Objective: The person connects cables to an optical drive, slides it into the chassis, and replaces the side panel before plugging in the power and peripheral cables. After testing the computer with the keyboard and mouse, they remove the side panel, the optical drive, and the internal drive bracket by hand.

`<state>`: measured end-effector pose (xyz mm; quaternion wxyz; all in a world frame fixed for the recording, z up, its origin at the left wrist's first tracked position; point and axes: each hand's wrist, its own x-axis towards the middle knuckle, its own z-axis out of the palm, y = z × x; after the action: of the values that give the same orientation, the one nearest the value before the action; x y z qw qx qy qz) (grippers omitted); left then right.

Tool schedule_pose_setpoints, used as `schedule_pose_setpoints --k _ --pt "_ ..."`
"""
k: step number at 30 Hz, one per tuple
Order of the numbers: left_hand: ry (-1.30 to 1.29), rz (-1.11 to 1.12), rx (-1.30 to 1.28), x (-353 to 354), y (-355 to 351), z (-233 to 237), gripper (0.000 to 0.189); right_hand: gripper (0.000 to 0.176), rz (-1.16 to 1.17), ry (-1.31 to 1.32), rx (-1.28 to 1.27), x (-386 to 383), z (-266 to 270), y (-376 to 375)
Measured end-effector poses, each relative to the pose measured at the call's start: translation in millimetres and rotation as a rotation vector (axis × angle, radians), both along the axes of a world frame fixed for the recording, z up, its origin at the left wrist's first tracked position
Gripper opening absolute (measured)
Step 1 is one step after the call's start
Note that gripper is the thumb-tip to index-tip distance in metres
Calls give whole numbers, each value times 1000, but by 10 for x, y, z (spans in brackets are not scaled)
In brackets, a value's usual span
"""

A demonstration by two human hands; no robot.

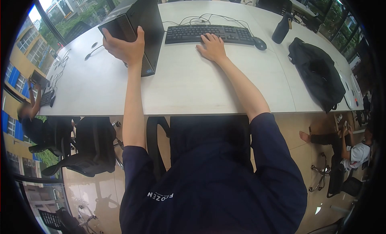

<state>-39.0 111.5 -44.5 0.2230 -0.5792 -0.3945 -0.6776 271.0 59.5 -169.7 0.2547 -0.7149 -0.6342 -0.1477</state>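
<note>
A black computer tower [153, 30] stands on the white table [181, 93], left of the keyboard. My left hand [128, 48] is on the near upper end of the tower, its fingers and thumb spread apart against the casing. My right hand [212, 48] rests palm down, fingers spread, with its fingertips on the lower edge of the black keyboard [181, 35]. A black mouse [259, 43] lies at the keyboard's right end. Thin black cables [201, 20] lie loosely behind the keyboard.
A dark bottle [282, 29] and a black bag [317, 73] are on the right. A small cabled object [87, 57] lies left of the tower. One person [30, 113] sits at far left, another [356, 153] at far right. Black chairs [94, 145] stand beside the table.
</note>
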Motion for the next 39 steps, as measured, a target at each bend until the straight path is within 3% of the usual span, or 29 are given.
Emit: schedule_pose_setpoints --k 21,39 --pt "-6 -3 -1 3 -11 -1 112 49 51 -20 124 87 -92 87" --pt "-15 -25 -12 -12 9 -12 114 49 77 -10 116 129 -65 63"
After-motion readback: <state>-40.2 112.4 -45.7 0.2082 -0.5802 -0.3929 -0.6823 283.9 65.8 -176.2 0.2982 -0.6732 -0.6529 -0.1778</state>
